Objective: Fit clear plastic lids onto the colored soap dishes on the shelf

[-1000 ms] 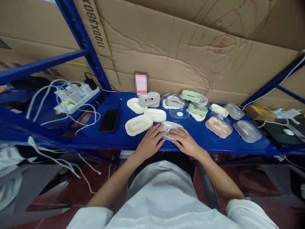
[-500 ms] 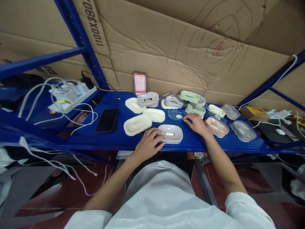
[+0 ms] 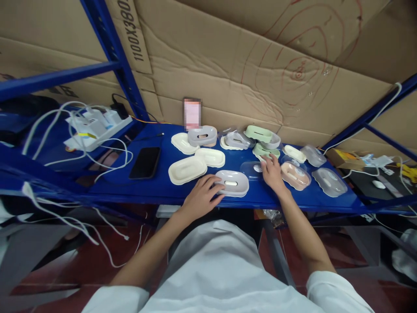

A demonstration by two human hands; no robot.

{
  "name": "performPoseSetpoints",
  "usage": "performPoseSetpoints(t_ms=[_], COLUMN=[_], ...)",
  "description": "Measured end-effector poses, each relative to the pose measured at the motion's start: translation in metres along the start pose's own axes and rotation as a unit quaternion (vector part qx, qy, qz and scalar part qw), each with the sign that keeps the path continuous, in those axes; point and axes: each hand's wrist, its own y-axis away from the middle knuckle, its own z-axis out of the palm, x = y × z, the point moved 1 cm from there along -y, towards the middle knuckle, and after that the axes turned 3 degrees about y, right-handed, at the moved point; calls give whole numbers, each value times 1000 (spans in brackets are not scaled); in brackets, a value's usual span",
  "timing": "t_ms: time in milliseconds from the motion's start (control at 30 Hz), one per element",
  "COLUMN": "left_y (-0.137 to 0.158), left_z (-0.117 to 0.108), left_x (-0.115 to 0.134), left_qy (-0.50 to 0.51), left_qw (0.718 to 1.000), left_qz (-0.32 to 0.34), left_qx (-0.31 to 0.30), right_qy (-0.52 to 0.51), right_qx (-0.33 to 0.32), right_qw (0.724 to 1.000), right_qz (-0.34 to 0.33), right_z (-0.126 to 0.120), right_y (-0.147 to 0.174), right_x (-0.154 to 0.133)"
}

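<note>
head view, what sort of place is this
Likely a workshop, judging by the blue frame, the large cardboard sheets behind the table and the small dishes spread across it.

Clear lid (image 3: 249,170) partly behind right hand (image 3: 273,174)

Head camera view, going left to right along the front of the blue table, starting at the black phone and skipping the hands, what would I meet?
Black phone, front cream dish, gray dish, clear lid, pink covered dish, gray covered dish.
</note>
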Motion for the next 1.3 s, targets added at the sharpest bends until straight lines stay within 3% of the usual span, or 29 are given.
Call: performPoseSetpoints(t_ms=[67,200,367,500,700,933,1100,1300], left_y=[0,-1,-1,-2,3,5,5,5], left_z=[-1,-3,-3,-2,2,5,6,9], left_x=[0,0,0,-1,-4,-9,-10,-12], left_qy=[5,13,24,25,29,96,80,63], left_qw=[1000,1000,1000,999,999,990,993,995], left_qz=[-5,-9,-8,-15,-40,-74,-81,-73], left_qx=[-2,-7,-6,-13,8,67,28,26], right_qy=[75,67,36,-54,-63,54,103,107], right_qx=[-50,-178,-105,-94,-135,-124,-123,-123], right_qw=[994,969,985,988,970,953,940,941], right_qz=[-56,-159,-130,-113,-195,-270,-303,-296], right_z=[-2,-17,-33,-22,-2,4,6,8], right_y=[12,32,38,51,71,76,76,71], right_x=[-4,2,0,-39,-97,-98,-109,-111])
